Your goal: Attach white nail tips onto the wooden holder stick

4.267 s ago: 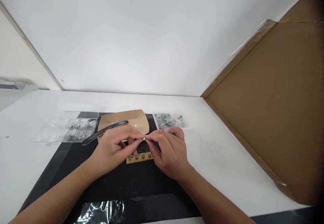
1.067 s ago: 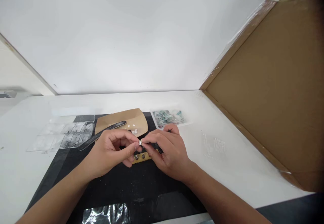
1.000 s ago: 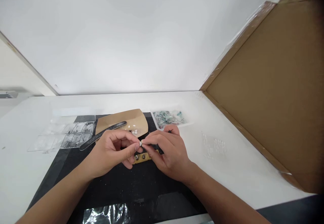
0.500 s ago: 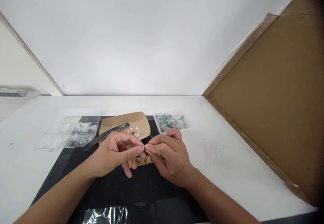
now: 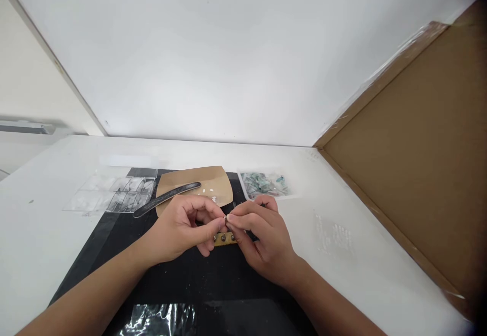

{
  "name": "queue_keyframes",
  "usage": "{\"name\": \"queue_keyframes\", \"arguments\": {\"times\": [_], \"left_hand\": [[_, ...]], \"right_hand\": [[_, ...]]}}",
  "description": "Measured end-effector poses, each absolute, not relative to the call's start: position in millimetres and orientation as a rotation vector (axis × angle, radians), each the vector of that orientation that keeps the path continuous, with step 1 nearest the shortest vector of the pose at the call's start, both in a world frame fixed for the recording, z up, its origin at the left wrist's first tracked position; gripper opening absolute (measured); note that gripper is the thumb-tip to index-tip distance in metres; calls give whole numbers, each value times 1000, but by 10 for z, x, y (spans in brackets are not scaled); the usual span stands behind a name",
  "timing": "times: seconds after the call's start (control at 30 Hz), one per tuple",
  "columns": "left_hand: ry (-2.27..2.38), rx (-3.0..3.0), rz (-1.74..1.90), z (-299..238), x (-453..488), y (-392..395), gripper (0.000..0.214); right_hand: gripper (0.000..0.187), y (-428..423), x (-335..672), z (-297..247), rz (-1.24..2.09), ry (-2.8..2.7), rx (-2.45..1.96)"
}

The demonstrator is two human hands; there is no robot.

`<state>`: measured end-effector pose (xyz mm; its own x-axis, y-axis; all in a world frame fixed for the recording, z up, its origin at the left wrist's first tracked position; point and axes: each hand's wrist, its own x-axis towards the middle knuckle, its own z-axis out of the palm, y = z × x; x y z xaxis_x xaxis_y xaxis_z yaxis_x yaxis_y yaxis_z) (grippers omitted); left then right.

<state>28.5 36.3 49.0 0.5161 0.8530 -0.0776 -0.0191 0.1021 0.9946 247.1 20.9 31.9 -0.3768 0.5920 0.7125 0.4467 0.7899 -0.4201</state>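
Note:
Above the middle of the black mat (image 5: 178, 280), my left hand (image 5: 184, 227) and my right hand (image 5: 264, 237) meet fingertip to fingertip. Thumb and forefinger of each are closed in a pinch on one tiny light piece (image 5: 225, 220), too small and too covered to name. Just below the fingertips lies a yellowish strip (image 5: 226, 241) with several round metal studs, partly hidden by my hands. Behind my left hand, a dark curved nail file (image 5: 167, 197) rests across a brown sheet (image 5: 222, 176). Small white oval pieces (image 5: 208, 191) are scattered on that sheet.
A clear compartment box (image 5: 131, 194) with pale pieces stands at the left. A white tray (image 5: 243, 186) of greenish slivers sits behind my right hand. Farther right are a clear sheet with small bumps (image 5: 335, 234) and a tall cardboard panel (image 5: 411, 138). Shiny plastic film (image 5: 160, 320) lies in front.
The view has shifted, so the scene sits a little farther right. My left hand's lower fingers have curled in somewhat; both pinches stay together at the tiny piece.

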Motion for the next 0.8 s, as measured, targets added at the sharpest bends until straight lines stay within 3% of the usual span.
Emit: {"name": "queue_keyframes", "arguments": {"times": [0.27, 0.5, 0.8], "left_hand": [[899, 1492, 866, 441, 297, 356, 18], [866, 1702, 914, 450, 263, 366, 15], [747, 2181, 1326, 506, 278, 409, 9]], "right_hand": [[13, 239, 2468, 293, 226, -2019, -833], [8, 227, 2482, 343, 494, -1935, -881], [7, 181, 2470, 343, 942, -1810, -830]]}}
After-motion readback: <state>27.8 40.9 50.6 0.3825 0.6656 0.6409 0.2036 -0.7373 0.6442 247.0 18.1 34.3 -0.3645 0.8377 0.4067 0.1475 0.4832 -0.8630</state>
